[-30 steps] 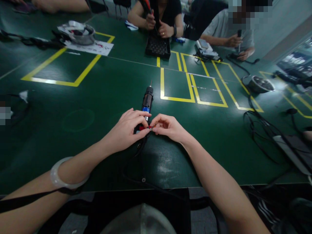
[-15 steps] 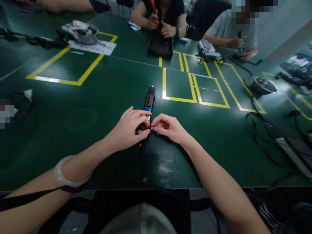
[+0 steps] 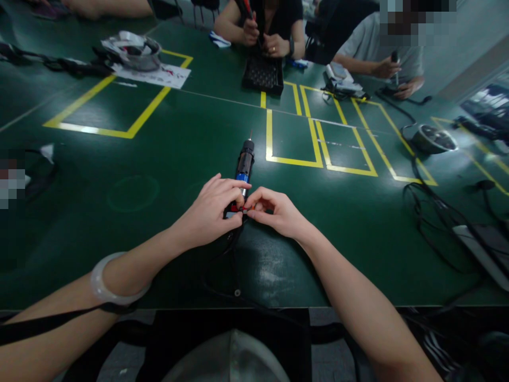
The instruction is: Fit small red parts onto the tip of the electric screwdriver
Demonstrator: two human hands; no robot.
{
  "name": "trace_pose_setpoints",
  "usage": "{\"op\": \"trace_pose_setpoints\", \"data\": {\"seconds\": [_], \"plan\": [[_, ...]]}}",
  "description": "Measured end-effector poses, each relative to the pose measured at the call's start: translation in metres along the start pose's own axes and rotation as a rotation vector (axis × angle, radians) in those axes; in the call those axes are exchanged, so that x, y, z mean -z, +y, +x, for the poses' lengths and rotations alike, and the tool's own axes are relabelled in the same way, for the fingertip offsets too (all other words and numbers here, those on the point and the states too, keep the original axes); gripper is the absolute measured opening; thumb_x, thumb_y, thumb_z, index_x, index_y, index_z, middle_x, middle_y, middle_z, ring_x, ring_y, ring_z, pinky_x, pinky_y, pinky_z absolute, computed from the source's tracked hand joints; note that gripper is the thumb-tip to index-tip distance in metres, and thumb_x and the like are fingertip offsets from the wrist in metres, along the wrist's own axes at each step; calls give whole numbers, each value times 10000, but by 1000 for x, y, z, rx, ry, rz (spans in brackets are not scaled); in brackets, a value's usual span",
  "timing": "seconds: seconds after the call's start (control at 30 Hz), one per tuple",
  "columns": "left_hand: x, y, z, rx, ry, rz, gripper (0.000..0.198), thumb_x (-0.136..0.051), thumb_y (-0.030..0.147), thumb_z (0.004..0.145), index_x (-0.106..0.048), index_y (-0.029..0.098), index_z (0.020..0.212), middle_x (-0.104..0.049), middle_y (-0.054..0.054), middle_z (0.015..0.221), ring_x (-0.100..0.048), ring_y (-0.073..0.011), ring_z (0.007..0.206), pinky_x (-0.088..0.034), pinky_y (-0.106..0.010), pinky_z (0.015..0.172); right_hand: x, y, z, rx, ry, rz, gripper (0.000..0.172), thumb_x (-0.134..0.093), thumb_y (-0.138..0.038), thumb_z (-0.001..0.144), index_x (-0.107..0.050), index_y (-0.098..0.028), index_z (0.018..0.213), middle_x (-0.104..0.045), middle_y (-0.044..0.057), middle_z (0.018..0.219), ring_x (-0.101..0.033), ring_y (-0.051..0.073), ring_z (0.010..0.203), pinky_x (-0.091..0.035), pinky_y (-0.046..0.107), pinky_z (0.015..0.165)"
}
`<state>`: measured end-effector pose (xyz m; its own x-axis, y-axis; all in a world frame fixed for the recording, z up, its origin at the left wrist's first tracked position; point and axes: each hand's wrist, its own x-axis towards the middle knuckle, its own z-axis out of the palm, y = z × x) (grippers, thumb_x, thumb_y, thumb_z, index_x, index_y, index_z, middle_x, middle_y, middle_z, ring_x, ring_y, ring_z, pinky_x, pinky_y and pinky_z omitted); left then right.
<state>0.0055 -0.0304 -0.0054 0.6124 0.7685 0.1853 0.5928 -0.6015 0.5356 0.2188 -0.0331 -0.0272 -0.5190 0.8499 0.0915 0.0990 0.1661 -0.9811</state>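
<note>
An electric screwdriver [image 3: 245,159] with a black and blue body lies on the green table, its thin tip pointing away from me. My left hand [image 3: 214,207] rests over its near end, thumb and index finger pinched together. Close against it on the right, my right hand [image 3: 276,212] pinches too. Between the fingertips is a small part with red and orange bits [image 3: 245,209], mostly hidden by the fingers. A dark cable runs from the screwdriver's near end toward the table's front edge.
Across the green table [image 3: 191,122], a person works over a black tray [image 3: 262,77]. Another person sits at the back right. A clear round container [image 3: 139,55] stands on paper at the back left. Cables and a power strip [image 3: 479,254] lie at the right.
The fingertips of both hands have shifted very slightly around the small part. The view has moved a little; the screwdriver lies as before.
</note>
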Motion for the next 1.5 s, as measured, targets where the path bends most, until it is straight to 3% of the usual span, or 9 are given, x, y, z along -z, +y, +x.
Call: {"op": "trace_pose_setpoints", "data": {"seconds": [0.17,0.37,0.5,0.63,0.97,1.5], "plan": [[-1,-3,-1,-7,6,-14,158,-529,336,920,-592,193,901,-618,-95,1381,-519,-264,1358,-168,-587,1250,2,0,1,6,21,38,144,-701,-278,848,-628,-173,914,-583,-27,761,-488,78,605,-406,236,582],[0,-8,0,57,42,-24,320,-409,371,1032,-623,220,1215,-600,-77,1424,-496,-233,1392,-173,-551,1260,11,3,3,-107,168,70,176,-680,-328,823,-602,-177,870,-589,-39,700,-499,65,523,-374,191,448],[-1,-9,1,106,44,19,440,-354,314,1021,-566,203,1391,-534,-103,1501,-440,-256,1437,-210,-539,1253,9,6,3,-198,145,60,175,-671,-311,792,-562,-185,846,-568,-56,656,-489,65,474,-341,181,389],[-6,-13,0,149,36,86,528,-382,327,995,-512,179,1484,-411,-138,1592,-378,-309,1475,-267,-550,1230,5,6,4,-217,124,43,159,-659,-287,781,-544,-187,829,-573,-56,640,-493,64,489,-346,178,427],[-5,-8,1,223,-96,116,572,-299,338,1029,-447,191,1562,-318,-132,1663,-301,-306,1537,-161,-598,1264,-1,11,4,-197,131,-59,140,-642,-289,785,-546,-191,816,-556,-53,652,-458,78,542,-344,222,527],[-8,-9,1,206,-91,113,570,-287,350,1038,-438,208,1569,-306,-128,1670,-307,-295,1540,-198,-579,1263,-11,5,1,-150,184,-330,143,-610,-278,862,-485,-225,815,-495,-72,627,-451,104,562,-333,246,577]]}}
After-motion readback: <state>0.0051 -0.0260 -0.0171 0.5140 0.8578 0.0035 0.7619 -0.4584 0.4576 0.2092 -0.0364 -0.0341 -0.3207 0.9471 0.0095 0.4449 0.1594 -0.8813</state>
